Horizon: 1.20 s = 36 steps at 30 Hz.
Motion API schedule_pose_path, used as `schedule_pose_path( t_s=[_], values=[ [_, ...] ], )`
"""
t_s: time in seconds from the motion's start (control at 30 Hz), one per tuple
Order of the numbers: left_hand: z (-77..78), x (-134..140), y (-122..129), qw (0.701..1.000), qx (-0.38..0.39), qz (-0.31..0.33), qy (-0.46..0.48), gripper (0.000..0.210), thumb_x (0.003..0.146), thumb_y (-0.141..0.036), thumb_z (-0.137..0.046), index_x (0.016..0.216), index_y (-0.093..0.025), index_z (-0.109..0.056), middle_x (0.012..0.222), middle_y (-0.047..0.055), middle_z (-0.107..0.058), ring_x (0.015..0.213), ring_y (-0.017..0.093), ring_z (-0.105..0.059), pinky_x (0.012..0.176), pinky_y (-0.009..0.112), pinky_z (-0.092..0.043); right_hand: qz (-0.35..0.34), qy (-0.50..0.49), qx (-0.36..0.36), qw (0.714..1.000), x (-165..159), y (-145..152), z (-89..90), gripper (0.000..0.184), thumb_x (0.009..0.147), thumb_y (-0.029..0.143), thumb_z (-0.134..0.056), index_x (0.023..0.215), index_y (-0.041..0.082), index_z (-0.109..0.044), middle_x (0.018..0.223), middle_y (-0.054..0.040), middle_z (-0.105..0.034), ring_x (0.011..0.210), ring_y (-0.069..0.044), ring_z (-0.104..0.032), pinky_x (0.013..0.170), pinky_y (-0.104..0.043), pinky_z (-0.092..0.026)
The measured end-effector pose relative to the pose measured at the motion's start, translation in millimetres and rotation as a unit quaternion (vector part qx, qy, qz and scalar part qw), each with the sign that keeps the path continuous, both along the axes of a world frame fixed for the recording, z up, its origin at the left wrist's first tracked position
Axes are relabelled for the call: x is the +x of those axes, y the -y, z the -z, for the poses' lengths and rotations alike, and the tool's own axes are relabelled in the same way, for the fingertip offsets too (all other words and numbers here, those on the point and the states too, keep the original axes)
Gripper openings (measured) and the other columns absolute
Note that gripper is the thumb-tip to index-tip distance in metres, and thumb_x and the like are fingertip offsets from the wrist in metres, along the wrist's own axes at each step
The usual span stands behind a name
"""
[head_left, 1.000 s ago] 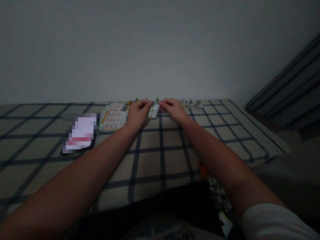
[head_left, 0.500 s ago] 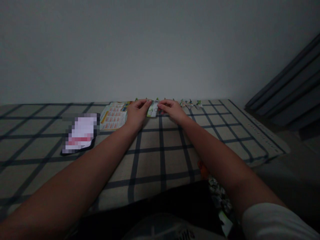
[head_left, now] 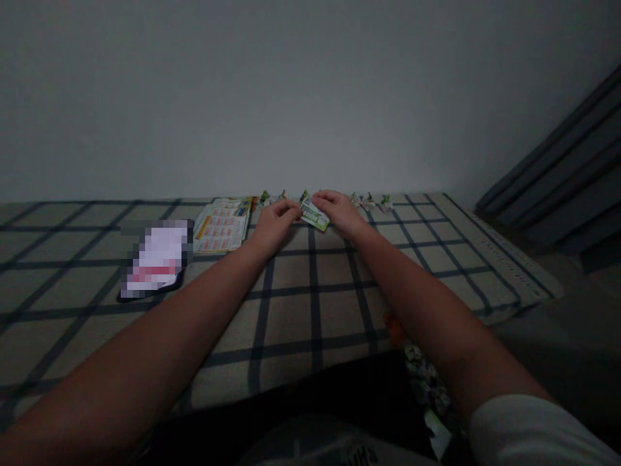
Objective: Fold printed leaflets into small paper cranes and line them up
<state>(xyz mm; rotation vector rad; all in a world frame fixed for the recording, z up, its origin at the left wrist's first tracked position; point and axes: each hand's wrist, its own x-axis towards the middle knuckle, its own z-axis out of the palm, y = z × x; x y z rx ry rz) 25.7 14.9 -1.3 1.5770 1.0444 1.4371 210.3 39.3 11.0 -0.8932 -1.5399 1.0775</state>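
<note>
A small green-and-white printed piece of paper lies tilted between my two hands above the checked cloth. The fingers of my left hand are pinched together at its left corner. My right hand grips its upper right side between thumb and fingers. Just behind the hands, small folded paper pieces stand in a row along the wall, partly hidden by the fingers. Left of my left hand lies a stack of printed paper sheets with orange and green print.
A phone with a blurred-out screen lies at the left on the checked cloth. By my right forearm are an orange item and a pile of small folded papers. The wall closes off the back.
The paper has turned from upright to slanting, now showing a greener printed face. My left hand has moved slightly right and down; my right hand has shifted over the paper's upper side.
</note>
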Motion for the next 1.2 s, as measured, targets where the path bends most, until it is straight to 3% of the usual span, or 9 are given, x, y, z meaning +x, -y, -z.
schedule_pose_path(
  t_s=[0.27,0.53,0.8,1.0,1.2],
  values=[
    [0.1,-1.1,-1.2,0.999,0.000,0.015,0.029,0.033,0.074,-0.049,-0.078,0.083,-0.018,-0.079,0.073,0.002,-0.068,0.072,0.016,-0.060,0.073,0.029,-0.049,-0.045,0.072,0.015,0.996,3.9,6.1,-4.8,0.016,0.080,0.032,-0.071,0.083,0.017,-0.074,0.085,-0.0028,-0.072,0.082,-0.016,-0.063,0.078,-0.028,-0.049],
    [-1.6,-0.9,1.4,0.995,-0.038,0.062,0.068,0.044,0.067,-0.055,-0.086,0.089,-0.017,-0.081,0.080,0.003,-0.072,0.071,0.015,-0.060,0.074,0.030,-0.050,-0.070,0.060,-0.002,0.996,6.5,5.0,-4.7,0.017,0.078,0.033,-0.071,0.082,0.017,-0.074,0.081,-0.0019,-0.070,0.077,-0.015,-0.061,0.072,-0.027,-0.047],
    [-5.6,-0.8,6.0,0.997,-0.047,0.028,0.049,0.044,0.064,-0.053,-0.087,0.089,-0.017,-0.083,0.091,0.009,-0.078,0.083,0.020,-0.068,0.083,0.034,-0.055,-0.075,0.043,-0.021,0.996,6.6,6.3,-3.4,0.016,0.078,0.033,-0.074,0.083,0.018,-0.074,0.081,-0.0014,-0.070,0.075,-0.014,-0.061,0.071,-0.026,-0.047],
    [-4.8,-4.2,5.2,0.999,0.000,-0.023,-0.046,0.038,0.072,-0.052,-0.081,0.087,-0.018,-0.082,0.087,0.007,-0.079,0.085,0.022,-0.070,0.084,0.035,-0.055,-0.076,0.043,-0.023,0.996,7.0,2.8,-1.1,0.013,0.079,0.030,-0.072,0.084,0.017,-0.073,0.083,-0.0018,-0.070,0.077,-0.014,-0.061,0.073,-0.027,-0.049],
    [-2.6,-2.8,5.2,0.997,0.012,-0.044,-0.055,0.028,0.074,-0.044,-0.076,0.083,-0.018,-0.080,0.084,0.006,-0.078,0.081,0.021,-0.069,0.080,0.033,-0.054,-0.087,0.054,-0.017,0.995,5.2,5.1,-3.8,0.015,0.077,0.030,-0.073,0.084,0.017,-0.073,0.082,-0.0017,-0.070,0.075,-0.013,-0.061,0.074,-0.027,-0.049]
  ],
)
